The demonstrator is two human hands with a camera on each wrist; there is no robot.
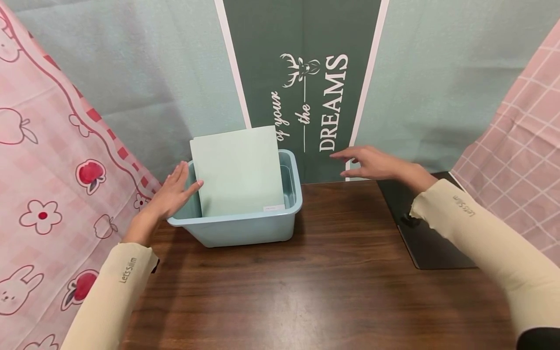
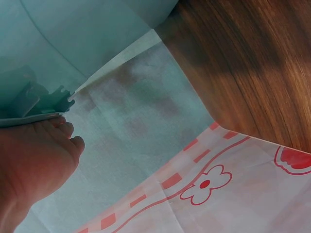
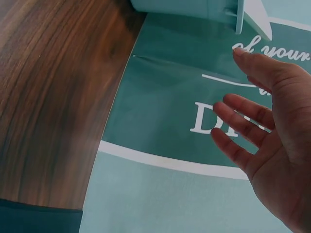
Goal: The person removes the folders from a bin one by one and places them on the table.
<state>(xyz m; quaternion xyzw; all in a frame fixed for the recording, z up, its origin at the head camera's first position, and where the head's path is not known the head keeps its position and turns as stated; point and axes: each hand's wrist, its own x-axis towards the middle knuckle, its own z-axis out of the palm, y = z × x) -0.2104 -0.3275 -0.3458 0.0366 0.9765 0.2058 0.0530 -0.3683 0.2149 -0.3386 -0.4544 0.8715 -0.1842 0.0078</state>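
A light blue plastic bin stands on the brown wooden table. Leaning inside it is a pale green folder or stack of card, its top above the rim and a small white label low on its front. At the bin's left end is my left hand, fingers extended, thumb pointing over the rim; the left wrist view shows this hand right beside the bin wall. My right hand hovers to the right of the bin, apart from it. It holds nothing, and its fingers are spread and slightly bent.
A flat black panel lies on the table at the right, partly under my right forearm. Behind the bin hangs a green cloth with white lettering. Pink patterned cloths flank the left and right.
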